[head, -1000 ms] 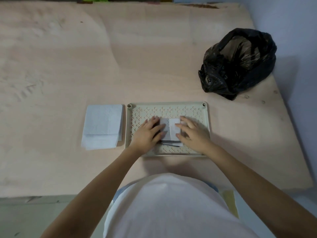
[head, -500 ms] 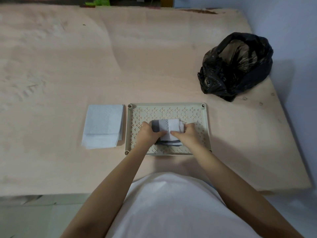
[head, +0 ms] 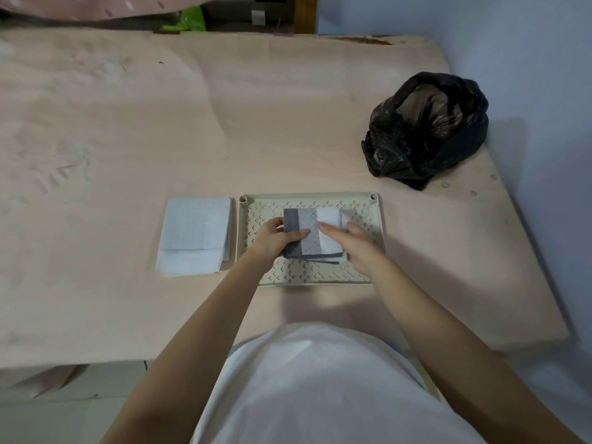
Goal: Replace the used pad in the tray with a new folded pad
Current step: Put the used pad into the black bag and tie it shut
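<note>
Pad (head: 309,233), the used one, folded into a small grey and white square with a dark grey band along its left side, sits over the middle of the tray (head: 365,267), held between both hands; from the head view it cannot be told whether its underside touches the tray floor or is lifted just clear of it. Left hand (head: 277,240) grips the pad's left edge, thumb on top across the dark band and the other fingers curled underneath. Right hand (head: 355,245) holds the right side, its thumb lying flat on the white panel and its fingers wrapped round the right edge, so neither hand is slack or spread. Loose layers of the pad show as thin dark and white edges along its near side. The tray is a pale, rectangular plastic one with a cut-out pattern in its floor, lying on a pinkish sheet (head: 128,139) that covers the surface. Just beside the tray's left rim, not touching it, lies the new folded pad (head: 195,235), pale blue-white and flat. Well apart, toward the far right near the wall, sits a crumpled black plastic bag (head: 429,129) with its mouth open.
</note>
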The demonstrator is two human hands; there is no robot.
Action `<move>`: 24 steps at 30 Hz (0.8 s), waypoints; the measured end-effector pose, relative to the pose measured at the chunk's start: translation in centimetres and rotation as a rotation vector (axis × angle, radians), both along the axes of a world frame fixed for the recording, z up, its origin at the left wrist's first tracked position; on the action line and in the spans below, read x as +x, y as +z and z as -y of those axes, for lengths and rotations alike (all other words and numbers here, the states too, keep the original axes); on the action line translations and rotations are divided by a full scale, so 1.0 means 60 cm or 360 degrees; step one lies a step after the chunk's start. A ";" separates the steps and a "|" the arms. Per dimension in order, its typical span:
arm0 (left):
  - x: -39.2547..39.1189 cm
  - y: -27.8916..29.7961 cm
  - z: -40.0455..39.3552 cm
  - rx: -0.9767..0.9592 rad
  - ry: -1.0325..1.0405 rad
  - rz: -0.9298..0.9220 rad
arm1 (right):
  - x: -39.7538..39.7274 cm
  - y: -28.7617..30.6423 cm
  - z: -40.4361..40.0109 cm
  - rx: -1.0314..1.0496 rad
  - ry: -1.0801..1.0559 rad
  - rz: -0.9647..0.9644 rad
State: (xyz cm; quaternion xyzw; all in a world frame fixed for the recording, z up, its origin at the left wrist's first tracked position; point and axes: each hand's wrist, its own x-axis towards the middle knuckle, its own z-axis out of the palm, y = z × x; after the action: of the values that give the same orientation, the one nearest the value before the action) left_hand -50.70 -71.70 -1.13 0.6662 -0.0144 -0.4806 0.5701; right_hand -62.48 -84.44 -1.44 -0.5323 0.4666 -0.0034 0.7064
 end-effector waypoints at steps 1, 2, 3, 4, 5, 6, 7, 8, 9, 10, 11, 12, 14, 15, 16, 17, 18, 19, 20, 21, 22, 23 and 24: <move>0.002 0.002 0.000 -0.0027 -0.0010 0.0003 | -0.002 0.003 0.002 0.0104 -0.0026 0.0058; 0.003 0.003 -0.001 -0.0048 -0.0016 0.0006 | -0.004 0.004 0.003 0.0153 -0.0056 0.0101; 0.004 0.004 -0.002 -0.0063 -0.0017 0.0009 | -0.006 0.003 0.006 0.0158 -0.0083 0.0127; 0.005 0.005 -0.002 -0.0074 -0.0015 0.0013 | -0.009 0.003 0.007 0.0148 -0.0109 0.0144; 0.005 0.006 -0.002 -0.0084 -0.0010 0.0017 | -0.012 0.004 0.008 0.0130 -0.0135 0.0153; 0.005 0.007 0.000 -0.0094 0.0001 0.0018 | -0.015 0.005 0.008 0.0095 -0.0155 0.0155; 0.005 0.008 0.003 -0.0103 0.0013 0.0016 | -0.018 0.006 0.008 0.0036 -0.0174 0.0151; 0.003 0.008 0.007 -0.0107 0.0018 0.0015 | -0.021 0.005 0.008 -0.0032 -0.0197 0.0142; -0.001 0.009 0.013 -0.0104 0.0008 0.0020 | -0.025 0.005 0.008 -0.0095 -0.0231 0.0137; -0.006 0.010 0.021 -0.0101 -0.0021 0.0030 | -0.030 0.006 0.008 -0.0144 -0.0280 0.0143; -0.011 0.011 0.030 -0.0103 -0.0074 0.0041 | -0.035 0.007 0.008 -0.0182 -0.0342 0.0161; -0.017 0.013 0.039 -0.0117 -0.0147 0.0042 | -0.041 0.009 0.010 -0.0214 -0.0412 0.0177; -0.025 0.019 0.059 -0.0169 -0.0312 0.0013 | -0.055 0.016 0.016 -0.0269 -0.0557 0.0172; -0.028 0.021 0.070 -0.0190 -0.0387 0.0007 | -0.063 0.022 0.021 -0.0292 -0.0618 0.0167; -0.031 0.024 0.081 -0.0193 -0.0439 0.0023 | -0.070 0.027 0.025 -0.0308 -0.0661 0.0166; -0.034 0.026 0.092 -0.0187 -0.0464 0.0056 | -0.078 0.032 0.031 -0.0321 -0.0691 0.0167; -0.038 0.029 0.105 -0.0184 -0.0468 0.0091 | -0.085 0.037 0.036 -0.0326 -0.0719 0.0169; -0.042 0.031 0.119 -0.0189 -0.0465 0.0120 | -0.091 0.043 0.042 -0.0324 -0.0744 0.0173; -0.047 0.034 0.132 -0.0198 -0.0473 0.0146 | -0.096 0.048 0.049 -0.0319 -0.0768 0.0178; -0.053 0.037 0.144 -0.0204 -0.0497 0.0176 | -0.101 0.053 0.056 -0.0317 -0.0789 0.0180; -0.058 0.040 0.156 -0.0209 -0.0528 0.0207 | -0.105 0.056 0.063 -0.0326 -0.0803 0.0170; -0.064 0.042 0.167 -0.0214 -0.0555 0.0229 | -0.110 0.060 0.070 -0.0348 -0.0811 0.0145; -0.069 0.043 0.178 -0.0220 -0.0577 0.0243 | -0.116 0.063 0.077 -0.0375 -0.0821 0.0108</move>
State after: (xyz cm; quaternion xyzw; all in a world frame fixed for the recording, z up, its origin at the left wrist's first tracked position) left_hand -54.86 -82.37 1.47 0.6465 -0.2102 -0.5212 0.5160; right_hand -69.42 -89.04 2.31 -0.4741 0.5590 -0.2549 0.6306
